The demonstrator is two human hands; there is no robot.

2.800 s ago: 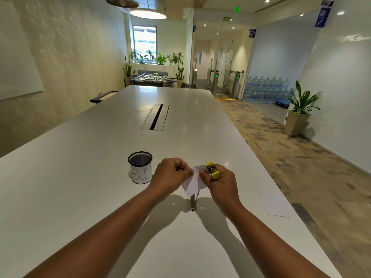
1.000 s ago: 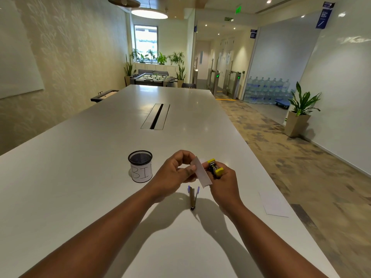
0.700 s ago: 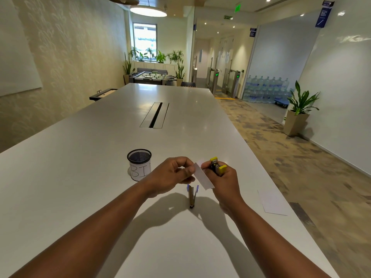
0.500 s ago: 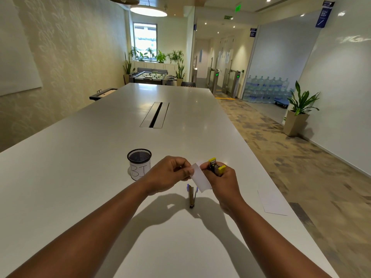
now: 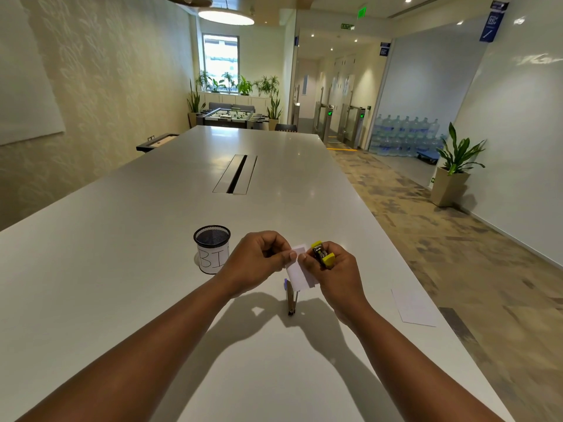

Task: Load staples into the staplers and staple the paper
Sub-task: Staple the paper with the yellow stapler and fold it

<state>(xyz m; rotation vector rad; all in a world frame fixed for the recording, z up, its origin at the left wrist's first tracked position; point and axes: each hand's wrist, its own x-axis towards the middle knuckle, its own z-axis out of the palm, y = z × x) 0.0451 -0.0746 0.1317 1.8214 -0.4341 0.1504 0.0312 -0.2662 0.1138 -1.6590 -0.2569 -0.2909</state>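
Head view: hands [image 5: 300, 263] pinch paper slip [image 5: 300, 272] and yellow stapler [image 5: 323, 257] above white table [image 5: 122, 269].

Just two bare forearms coming in from the bottom edge, no sleeves anywhere in frame. Nothing worn on the left hand [image 5: 254, 261] or right hand [image 5: 336, 271], no watch, rings, or gloves. Short, plain fingernails.

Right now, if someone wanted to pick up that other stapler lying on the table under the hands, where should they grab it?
Probably across its long sides, near the middle, coming straight down from above. The second stapler lies lengthwise on the table, pointing away from the person, narrow and low, so thumb and finger fit either side. Its far end sits under the held paper slip, so that end is crowded.
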